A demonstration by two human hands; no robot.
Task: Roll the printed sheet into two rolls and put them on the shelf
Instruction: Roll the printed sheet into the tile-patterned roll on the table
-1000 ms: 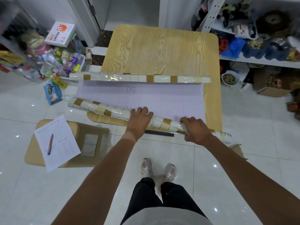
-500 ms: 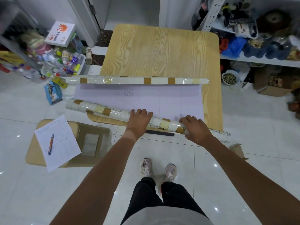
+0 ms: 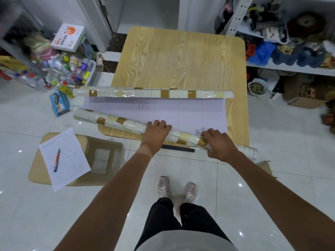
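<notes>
Floor [image 3: 272,124]: white glossy tiles; carries the bench, a stool, a bin and a box.

Bench [image 3: 181,57]: pale wood-grain top, rounded corners. Far half bare; near half covered by the sheet.

Shelf [image 3: 290,68]: white, right of the bench, crowded with bags and dark soft items.

Sheet [image 3: 181,113]: printed side down where flat, its pale lilac backing up, marked "50". It spans the near half of the bench, overhangs the left edge, and is rolled inward from both long sides.

Far roll [image 3: 154,93]: tile print in cream, tan and brown. It lies straight across mid-bench, parallel to the near edge, left end past the left edge.

Near roll [image 3: 112,121]: same print, askew along the near edge, left end farther from the person than the right. Both ends stick out past the bench.

Stool [image 3: 101,147]: tan, below the near left corner, carrying a paper [image 3: 63,158] with a pen [image 3: 57,160] on it.

Bin [image 3: 72,69]: clear, full of bottles, on the floor left of the bench; a white box [image 3: 68,37] sits behind it.

Left hand [image 3: 156,134]: palm down on the middle of the near roll, fingers curled over its far side, gripping it.

Right hand [image 3: 218,144]: on the near roll toward its right end, fingers curled over the top, gripping it.

Bowl [image 3: 257,86]: white, holding greenish bits, under the shelf.
</notes>
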